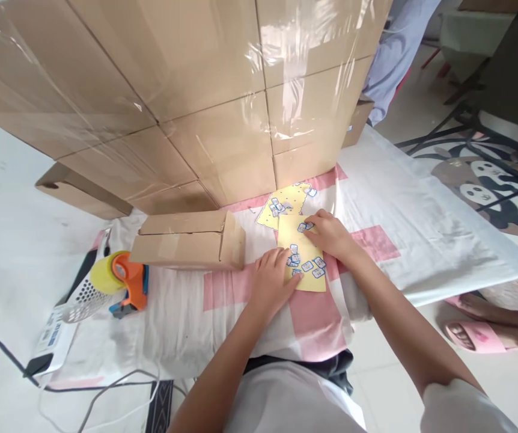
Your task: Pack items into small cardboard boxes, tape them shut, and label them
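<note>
One yellow sheet (309,245) runs lengthwise — near to far.

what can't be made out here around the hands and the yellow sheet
- Head view: print on the blue-edged shapes, too small to read.
- Head view: sheet area under the left hand, covered by that hand.
- Head view: whether the right hand pinches a shape or just touches it, hidden by its fingers.
- Head view: top of the box stack, cut off by the upper edge.
</note>
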`<state>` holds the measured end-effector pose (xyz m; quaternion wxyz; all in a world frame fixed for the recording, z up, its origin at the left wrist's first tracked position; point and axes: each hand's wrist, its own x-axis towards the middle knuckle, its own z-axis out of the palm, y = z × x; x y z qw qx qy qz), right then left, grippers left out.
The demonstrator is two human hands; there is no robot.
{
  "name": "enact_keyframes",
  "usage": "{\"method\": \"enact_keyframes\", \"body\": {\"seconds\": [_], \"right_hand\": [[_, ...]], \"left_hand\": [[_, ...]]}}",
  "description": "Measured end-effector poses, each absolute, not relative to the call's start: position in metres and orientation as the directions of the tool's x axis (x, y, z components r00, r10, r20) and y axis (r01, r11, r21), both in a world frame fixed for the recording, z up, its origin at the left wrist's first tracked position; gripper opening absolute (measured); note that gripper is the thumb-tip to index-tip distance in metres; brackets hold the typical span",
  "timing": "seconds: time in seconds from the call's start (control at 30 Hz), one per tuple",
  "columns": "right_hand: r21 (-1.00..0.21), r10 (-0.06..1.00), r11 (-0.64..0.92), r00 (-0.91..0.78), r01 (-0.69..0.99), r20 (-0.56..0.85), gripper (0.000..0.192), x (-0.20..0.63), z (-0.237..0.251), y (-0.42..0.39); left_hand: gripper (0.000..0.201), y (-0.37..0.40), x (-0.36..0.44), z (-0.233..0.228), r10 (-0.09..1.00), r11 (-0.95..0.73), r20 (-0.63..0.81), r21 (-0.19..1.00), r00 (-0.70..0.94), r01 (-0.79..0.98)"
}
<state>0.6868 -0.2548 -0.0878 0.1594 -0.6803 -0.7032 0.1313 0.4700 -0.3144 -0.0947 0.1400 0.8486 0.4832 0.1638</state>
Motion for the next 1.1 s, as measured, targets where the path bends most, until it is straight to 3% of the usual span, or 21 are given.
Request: {"method": "enact_keyframes", "body": {"seconds": [0.1,0.33,0.43,0.5,0.63,0.7,0.77,0.87,1.1], "right_hand": [[-0.363,0.993,0.032,0.012,0.931,0.117,0.031,0.681,-0.096,-0.259],[-0.343,0.992,-0.004,0.047,0.939,0.115,0.03,0.674,-0.096,-0.262],[-0.363,0.993,0.002,0.041,0.932,0.113,0.031,0.675,-0.096,-0.261],[-0.39,0.992,0.01,0.042,0.921,0.123,0.03,0.677,-0.096,-0.262],[-0.57,0.96,0.171,-0.006,0.803,0.28,0.022,0.677,-0.088,-0.267],[-0.708,0.935,0.33,-0.113,0.624,0.335,0.019,0.674,-0.081,-0.272],[-0.821,0.919,0.387,-0.24,0.42,0.311,0.018,0.668,-0.076,-0.277],[-0.914,0.921,0.309,-0.321,0.262,0.22,0.015,0.659,-0.073,-0.282],[-0.983,0.971,0.085,-0.233,0.165,0.045,0.019,0.656,-0.082,-0.276]], "left_hand": [[0.042,-0.31,0.468,-0.098,0.899,-0.433,0.129,0.392,0.418,0.811],[0.021,-0.294,0.477,-0.088,0.866,-0.483,0.09,0.403,0.492,0.777],[0.009,-0.29,0.479,-0.086,0.856,-0.489,0.099,0.477,0.508,0.73],[0.008,-0.288,0.478,-0.085,0.871,-0.437,0.097,0.605,0.482,0.666],[0.013,-0.286,0.475,-0.086,0.957,-0.112,-0.003,0.919,0.29,0.379],[0.018,-0.286,0.474,-0.088,0.977,0.001,-0.049,0.975,0.209,0.224],[0.021,-0.285,0.474,-0.089,0.982,0.039,-0.064,0.989,0.179,0.141],[0.021,-0.286,0.476,-0.089,0.987,0.037,-0.051,0.994,0.149,0.1],[0.018,-0.291,0.478,-0.095,0.992,-0.069,0.063,0.996,0.105,0.057]]}}
